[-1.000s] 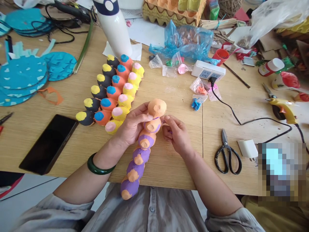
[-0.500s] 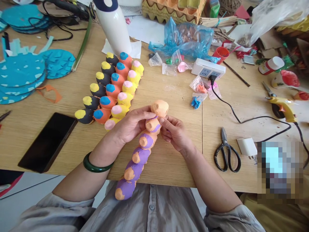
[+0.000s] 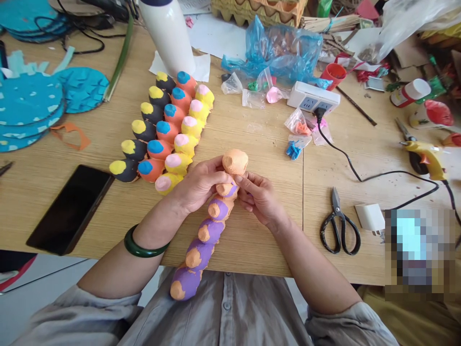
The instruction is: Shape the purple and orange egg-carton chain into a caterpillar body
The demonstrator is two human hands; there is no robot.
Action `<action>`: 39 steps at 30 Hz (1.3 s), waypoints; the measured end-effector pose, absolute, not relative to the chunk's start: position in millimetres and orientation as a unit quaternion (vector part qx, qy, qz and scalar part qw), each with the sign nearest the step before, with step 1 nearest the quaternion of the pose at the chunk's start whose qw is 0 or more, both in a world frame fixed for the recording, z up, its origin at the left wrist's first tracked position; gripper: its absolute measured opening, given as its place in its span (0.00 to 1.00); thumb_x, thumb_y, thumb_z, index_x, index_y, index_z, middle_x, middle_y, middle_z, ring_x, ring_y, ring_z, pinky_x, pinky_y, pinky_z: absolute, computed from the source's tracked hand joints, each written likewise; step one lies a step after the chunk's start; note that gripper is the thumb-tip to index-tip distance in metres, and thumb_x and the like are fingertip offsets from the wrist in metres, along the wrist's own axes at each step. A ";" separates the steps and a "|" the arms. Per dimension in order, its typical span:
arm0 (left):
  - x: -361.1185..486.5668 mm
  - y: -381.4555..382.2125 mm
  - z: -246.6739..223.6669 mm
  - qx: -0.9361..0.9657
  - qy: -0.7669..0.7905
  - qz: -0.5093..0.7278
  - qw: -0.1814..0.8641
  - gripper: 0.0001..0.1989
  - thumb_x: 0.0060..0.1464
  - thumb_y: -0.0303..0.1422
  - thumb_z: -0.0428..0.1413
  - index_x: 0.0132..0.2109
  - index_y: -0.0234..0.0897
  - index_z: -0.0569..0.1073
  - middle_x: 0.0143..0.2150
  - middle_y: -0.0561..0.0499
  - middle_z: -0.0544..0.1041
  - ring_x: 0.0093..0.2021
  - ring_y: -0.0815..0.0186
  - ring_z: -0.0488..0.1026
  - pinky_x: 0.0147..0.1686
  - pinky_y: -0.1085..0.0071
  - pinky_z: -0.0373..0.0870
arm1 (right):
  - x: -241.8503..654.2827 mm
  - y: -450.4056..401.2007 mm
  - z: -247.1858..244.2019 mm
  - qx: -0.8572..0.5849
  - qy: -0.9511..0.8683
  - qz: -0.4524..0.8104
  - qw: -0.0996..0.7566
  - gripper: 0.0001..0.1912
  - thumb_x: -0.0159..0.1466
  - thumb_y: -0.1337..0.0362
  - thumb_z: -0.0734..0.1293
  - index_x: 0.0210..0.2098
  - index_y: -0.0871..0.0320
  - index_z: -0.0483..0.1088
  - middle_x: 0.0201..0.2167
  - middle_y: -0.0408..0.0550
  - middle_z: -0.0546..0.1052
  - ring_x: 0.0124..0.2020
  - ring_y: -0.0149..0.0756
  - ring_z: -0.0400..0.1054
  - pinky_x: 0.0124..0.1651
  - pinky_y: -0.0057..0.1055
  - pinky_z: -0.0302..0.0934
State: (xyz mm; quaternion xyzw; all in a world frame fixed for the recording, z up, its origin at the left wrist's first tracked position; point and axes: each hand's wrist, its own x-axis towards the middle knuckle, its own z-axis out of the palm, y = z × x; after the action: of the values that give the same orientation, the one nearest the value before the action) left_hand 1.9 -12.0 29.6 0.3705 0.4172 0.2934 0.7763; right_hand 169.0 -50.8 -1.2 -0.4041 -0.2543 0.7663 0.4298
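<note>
A strip of bumps (image 3: pixel 211 231), purple with light orange tips, slants from the table's front edge up to between my hands. Its top bump is light orange all over. My left hand (image 3: pixel 201 185) grips the strip from the left, its thumb on the second bump from the top. From the other side my right hand (image 3: pixel 261 197) pinches the strip's right edge just under the top bump. Left of my hands lie a yellow strip with pink tips (image 3: pixel 189 141), an orange one with blue tips (image 3: pixel 167 129) and a black one with yellow tips (image 3: pixel 146 126), side by side.
A black phone (image 3: pixel 70 209) lies at the left, black-handled scissors (image 3: pixel 336 223) at the right. Farther back stand a white bottle (image 3: pixel 169 41) and a white power strip (image 3: pixel 313 98). A yellow glue gun (image 3: pixel 427 156), small clay bags (image 3: pixel 297 146) and blue discs (image 3: pixel 29 103) are also there.
My left thumb has shifted slightly down onto the second bump. The strip's top end has moved a little to the left. The view has shifted slightly.
</note>
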 end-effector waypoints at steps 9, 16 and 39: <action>2.6 -14.3 26.0 0.379 0.447 0.300 0.753 0.13 0.49 0.46 0.69 0.36 0.45 0.80 0.31 0.48 0.76 0.32 0.54 0.75 0.33 0.57 0.72 | 167.8 -51.0 1.2 -0.409 -0.268 0.743 0.457 0.29 0.55 0.44 0.84 0.26 0.54 0.65 0.15 0.29 0.58 0.16 0.21 0.44 0.16 0.22 0.45; 0.4 -15.7 21.3 0.413 0.439 0.299 0.740 0.14 0.45 0.42 0.72 0.36 0.46 0.78 0.28 0.52 0.73 0.27 0.62 0.68 0.29 0.63 0.65 | 167.0 -52.0 2.1 -0.414 -0.253 0.751 0.449 0.29 0.53 0.45 0.84 0.26 0.54 0.65 0.15 0.28 0.56 0.16 0.21 0.44 0.17 0.22 0.46; 1.7 -14.1 2.1 0.479 0.364 0.353 0.716 0.18 0.54 0.39 0.69 0.51 0.49 0.80 0.43 0.51 0.79 0.41 0.59 0.74 0.40 0.63 0.72 | 166.0 -51.8 3.0 -0.427 -0.263 0.715 0.487 0.29 0.55 0.44 0.83 0.25 0.54 0.65 0.15 0.29 0.58 0.16 0.20 0.46 0.16 0.23 0.46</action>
State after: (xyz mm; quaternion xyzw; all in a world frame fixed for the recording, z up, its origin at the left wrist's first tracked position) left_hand 1.7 -14.1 2.1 0.4794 0.3636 0.3532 0.7164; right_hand 166.0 -51.8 3.0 -0.4272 -0.2625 0.7150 0.4872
